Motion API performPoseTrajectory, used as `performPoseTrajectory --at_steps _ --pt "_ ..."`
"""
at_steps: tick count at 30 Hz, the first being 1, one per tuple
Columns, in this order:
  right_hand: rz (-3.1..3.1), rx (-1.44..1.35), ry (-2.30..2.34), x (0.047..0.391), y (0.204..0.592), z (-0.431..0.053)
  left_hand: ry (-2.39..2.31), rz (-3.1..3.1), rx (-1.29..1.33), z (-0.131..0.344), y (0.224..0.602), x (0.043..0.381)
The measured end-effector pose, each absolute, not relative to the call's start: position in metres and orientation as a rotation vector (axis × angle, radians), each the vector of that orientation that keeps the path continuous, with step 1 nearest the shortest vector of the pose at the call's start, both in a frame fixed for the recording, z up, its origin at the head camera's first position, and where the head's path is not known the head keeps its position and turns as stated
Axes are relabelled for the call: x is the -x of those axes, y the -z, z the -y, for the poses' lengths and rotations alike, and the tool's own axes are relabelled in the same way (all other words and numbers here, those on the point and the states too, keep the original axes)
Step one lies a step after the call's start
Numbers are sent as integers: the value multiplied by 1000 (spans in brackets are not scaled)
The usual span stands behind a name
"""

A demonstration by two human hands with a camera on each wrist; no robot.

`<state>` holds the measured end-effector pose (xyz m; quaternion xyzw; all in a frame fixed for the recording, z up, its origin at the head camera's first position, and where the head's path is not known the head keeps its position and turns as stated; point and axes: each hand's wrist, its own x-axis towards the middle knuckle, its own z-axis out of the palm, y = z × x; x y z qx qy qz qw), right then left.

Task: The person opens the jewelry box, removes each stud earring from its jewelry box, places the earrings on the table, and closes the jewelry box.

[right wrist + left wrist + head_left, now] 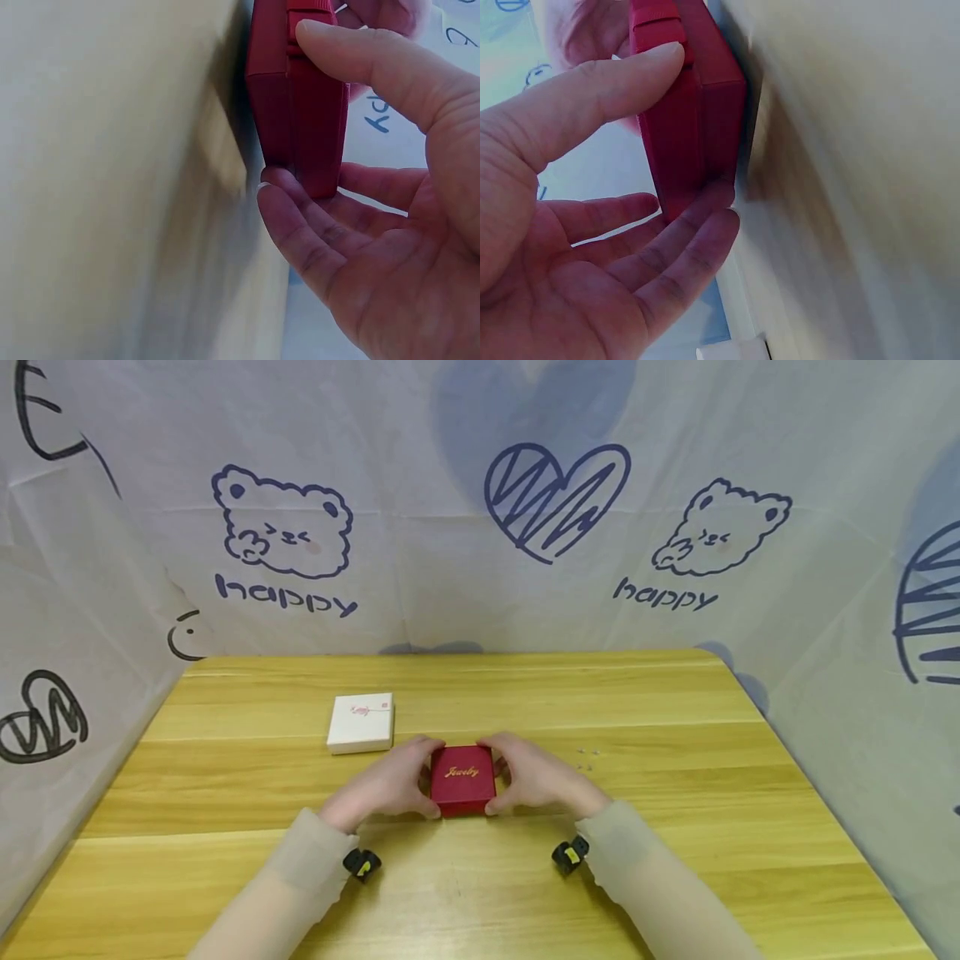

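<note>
Between my two hands is a red jewelry box, lid down, with gold "Jewelry" lettering on top and a ribbon bow on its front side. My left hand grips its left side, the thumb at the front edge by the bow and the fingers at the far corner. On the opposite side my right hand holds it the same way, thumb on the ribbon. Both wrist views show the red box close over the table, fingertips at its lower edge.
A white box with a small pink print lies behind my left hand. Several tiny shiny pieces are scattered right of my right hand. The wooden table ends at a printed cloth backdrop.
</note>
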<state>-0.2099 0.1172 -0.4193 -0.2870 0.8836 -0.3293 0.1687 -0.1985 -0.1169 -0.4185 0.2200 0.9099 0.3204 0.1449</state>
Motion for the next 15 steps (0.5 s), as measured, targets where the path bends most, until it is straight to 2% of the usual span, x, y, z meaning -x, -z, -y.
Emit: performPoseTrajectory --at_steps 15 --pt "-2592 710 866 253 419 -105 -903 -2651 -532 114 418 242"
